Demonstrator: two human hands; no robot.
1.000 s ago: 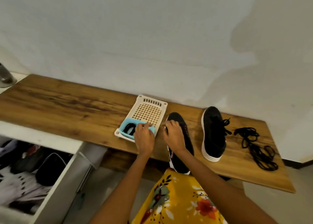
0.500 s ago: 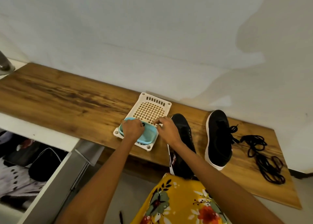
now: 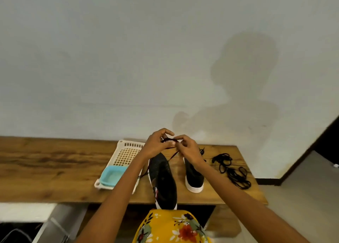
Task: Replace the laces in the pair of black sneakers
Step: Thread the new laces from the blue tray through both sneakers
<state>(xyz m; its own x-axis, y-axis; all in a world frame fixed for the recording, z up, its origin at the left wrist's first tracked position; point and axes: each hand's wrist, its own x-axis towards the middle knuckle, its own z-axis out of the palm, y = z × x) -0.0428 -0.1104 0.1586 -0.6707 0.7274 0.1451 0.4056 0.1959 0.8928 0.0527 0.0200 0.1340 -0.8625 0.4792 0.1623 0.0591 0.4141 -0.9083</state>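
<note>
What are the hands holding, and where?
Both the left hand and right hand pinch a dark lace near its upper end, above the shoe.

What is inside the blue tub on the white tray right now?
Nothing shows inside the blue tub; its visible floor looks bare. The left forearm covers its right edge, so that strip cannot be checked. It sits in the white tray.

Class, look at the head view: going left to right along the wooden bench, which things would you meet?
Blue tub in the white basket → unlaced sneaker → second sneaker → loose laces.
</note>
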